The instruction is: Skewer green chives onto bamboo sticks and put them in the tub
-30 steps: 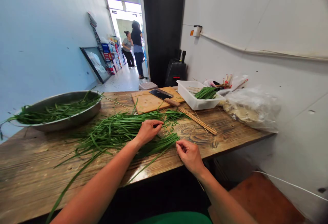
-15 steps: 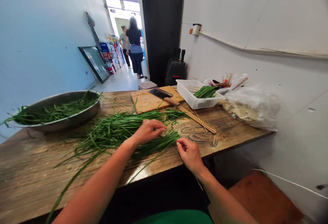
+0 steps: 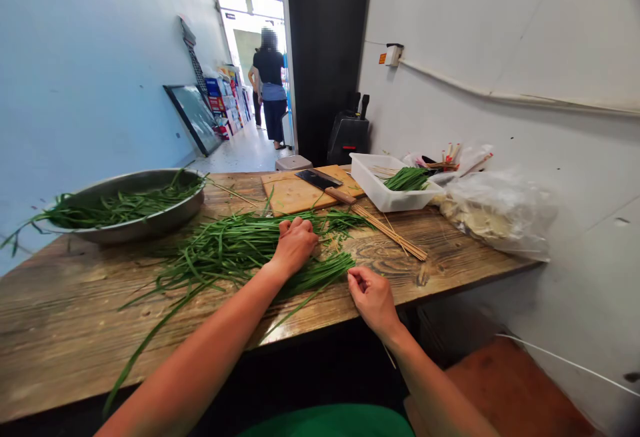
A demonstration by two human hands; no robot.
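A pile of garlic chives (image 3: 225,240) lies across the wooden table. My left hand (image 3: 296,244) is closed at the pile's right part, its fingers curled down on chive stalks; the fingertips are hidden. Close to me is an aligned bunch of chives (image 3: 325,274), partly under my left forearm. Beside that bunch's cut ends, my right hand (image 3: 371,296) is closed in a pinch. A thin bamboo skewer (image 3: 389,357) sticks out below its wrist, mostly hidden by the hand.
Behind the pile, a cleaver (image 3: 317,180) rests on a cutting board (image 3: 280,194), near loose skewers (image 3: 393,234). A metal basin (image 3: 125,232) of chives stands left. Right are a white tub (image 3: 395,200) and a plastic bag (image 3: 495,214). Two people stand in the far doorway.
My left hand has moved up and away from me, from above the near bunch onto the larger pile. My right hand stays almost where it was. The camera view has shifted slightly left.
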